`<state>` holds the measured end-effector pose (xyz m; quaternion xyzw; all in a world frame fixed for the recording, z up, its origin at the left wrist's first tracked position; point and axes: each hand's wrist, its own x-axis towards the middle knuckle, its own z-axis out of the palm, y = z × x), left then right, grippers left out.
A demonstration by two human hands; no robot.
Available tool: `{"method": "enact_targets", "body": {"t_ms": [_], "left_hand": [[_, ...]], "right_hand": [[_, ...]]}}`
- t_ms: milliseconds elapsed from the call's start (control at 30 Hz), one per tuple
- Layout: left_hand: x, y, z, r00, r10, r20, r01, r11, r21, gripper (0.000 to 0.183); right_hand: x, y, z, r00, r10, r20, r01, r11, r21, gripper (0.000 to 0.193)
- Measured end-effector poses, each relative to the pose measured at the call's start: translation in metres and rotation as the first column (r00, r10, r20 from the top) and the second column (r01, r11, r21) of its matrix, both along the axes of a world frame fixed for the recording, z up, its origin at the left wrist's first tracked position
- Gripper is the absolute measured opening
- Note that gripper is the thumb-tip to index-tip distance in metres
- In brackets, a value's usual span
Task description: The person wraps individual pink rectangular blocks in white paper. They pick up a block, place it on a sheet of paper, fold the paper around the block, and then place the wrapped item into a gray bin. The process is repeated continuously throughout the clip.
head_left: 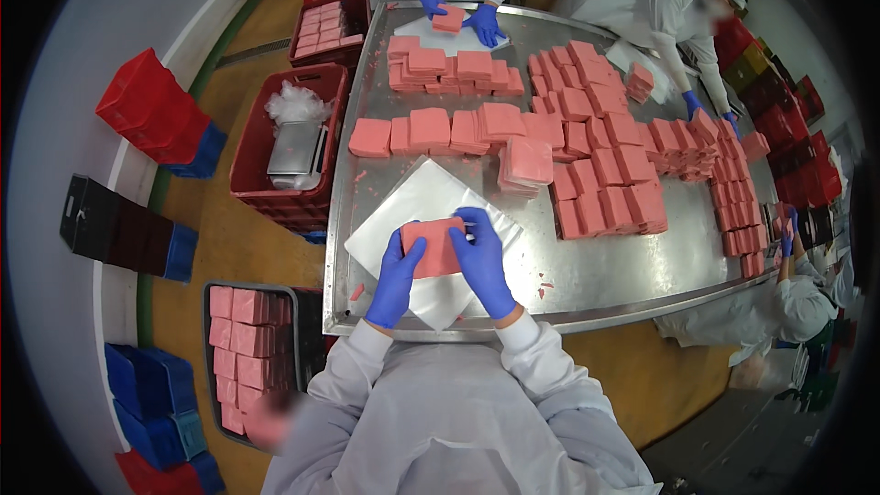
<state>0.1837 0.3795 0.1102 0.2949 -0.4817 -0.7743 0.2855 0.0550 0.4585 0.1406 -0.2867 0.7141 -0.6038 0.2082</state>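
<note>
A stack of pink square slices, which look like sliced meat, (435, 252) is held between my hands over clear plastic sheets (378, 227). My left hand (394, 280), in a blue glove, wraps around its left side with the thumb on the front face. Gripping the right side is my blue-gloved right hand (483, 261), its fingers at the upper right corner. Just beyond it on the metal table (596, 270) stands a pile of slices (529, 165) that looks wrapped. Rows of more pink stacks (429, 128) stretch across the far side.
A large block of stacks (605, 165) fills the table's middle. Co-workers in white work at the far and right edges; one gloved hand (483, 26) rests on a sheet. To the left are a red crate (246, 151) with a metal box and a dark crate (302, 348) of packs.
</note>
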Motion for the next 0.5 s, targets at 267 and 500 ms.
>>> {"method": "enact_targets", "body": {"t_ms": [267, 500], "left_hand": [[-0.016, 0.002, -0.061, 0.995, -0.099, 0.033, 0.091, 0.978, 0.188, 0.049], [0.036, 0.024, -0.073, 0.755, 0.027, 0.656, 0.633, 0.233, -0.738, 0.023]], "right_hand": [[-0.004, 0.000, -0.107, 0.864, 0.049, 0.502, -0.070, 0.997, 0.022, 0.043], [-0.017, -0.037, 0.071, 0.983, 0.120, 0.136, -0.060, 0.924, -0.378, 0.045]]}}
